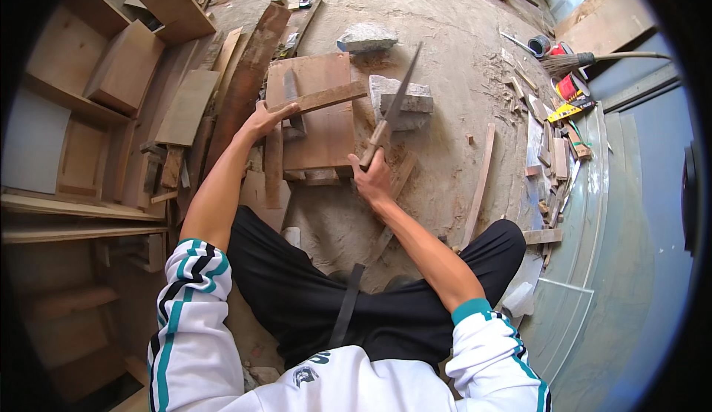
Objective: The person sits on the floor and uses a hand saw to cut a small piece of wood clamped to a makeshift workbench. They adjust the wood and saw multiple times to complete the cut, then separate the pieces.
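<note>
My left hand [267,120] grips one end of a narrow wooden strip [330,97]. The strip points to the right over a square plywood board [326,141] that lies raised off the floor. Closed around the wooden handle of a handsaw, my right hand [373,178] is at the board's near right corner. The handsaw [403,87] has its tapering blade pointing up and away, apart from the strip. A dark flat piece [291,86] lies on the board, partly hidden beneath the strip and my left hand.
Rough stone blocks [368,37] sit beyond and right of the board. Planks [248,78] and wooden cabinets [126,63] line the left. Offcuts [560,156], a broom [571,62] and glass sheets [608,189] are on the right. A dark strip [346,304] lies across my lap.
</note>
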The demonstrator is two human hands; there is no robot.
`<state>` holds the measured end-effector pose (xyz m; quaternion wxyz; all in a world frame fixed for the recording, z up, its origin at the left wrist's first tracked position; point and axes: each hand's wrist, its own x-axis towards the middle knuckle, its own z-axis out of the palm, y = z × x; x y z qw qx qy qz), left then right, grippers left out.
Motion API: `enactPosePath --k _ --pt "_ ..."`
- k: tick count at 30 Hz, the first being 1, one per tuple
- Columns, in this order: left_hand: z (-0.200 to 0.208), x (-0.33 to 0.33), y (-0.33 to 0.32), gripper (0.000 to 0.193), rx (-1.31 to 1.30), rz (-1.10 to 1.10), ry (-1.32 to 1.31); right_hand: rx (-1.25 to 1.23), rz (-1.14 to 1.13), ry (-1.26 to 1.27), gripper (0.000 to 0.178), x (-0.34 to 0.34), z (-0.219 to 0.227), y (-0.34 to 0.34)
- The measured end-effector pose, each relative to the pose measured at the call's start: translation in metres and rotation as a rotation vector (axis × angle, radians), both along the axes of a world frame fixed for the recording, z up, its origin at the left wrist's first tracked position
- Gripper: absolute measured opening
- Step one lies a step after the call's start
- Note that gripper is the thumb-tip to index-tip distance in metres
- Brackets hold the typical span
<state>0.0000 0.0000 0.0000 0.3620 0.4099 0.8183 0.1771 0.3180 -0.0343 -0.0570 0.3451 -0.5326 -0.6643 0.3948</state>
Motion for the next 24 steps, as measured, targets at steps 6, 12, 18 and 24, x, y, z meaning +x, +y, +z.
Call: enactPosePath --k 6,12,18,24 --pt "-0.014 0.005 -0.001 0.132 0.157 0.014 -0.051 0.048 -0.069 0.01 0.042 -0.023 -0.003 0.004" --pt "-0.003 0.017 -0.019 0.131 0.133 0.078 -0.075 0.028 -0.104 0.056 0.042 -0.02 -0.003 -0.006" --pt "0.001 0.026 -0.03 0.132 0.137 0.072 -0.098 -0.018 -0.079 0.152 0.039 -0.007 0.012 -0.022" --pt "-0.024 -0.005 -0.017 0.137 0.162 0.092 -0.048 -0.058 -0.037 0.105 0.033 -0.02 0.006 -0.01"
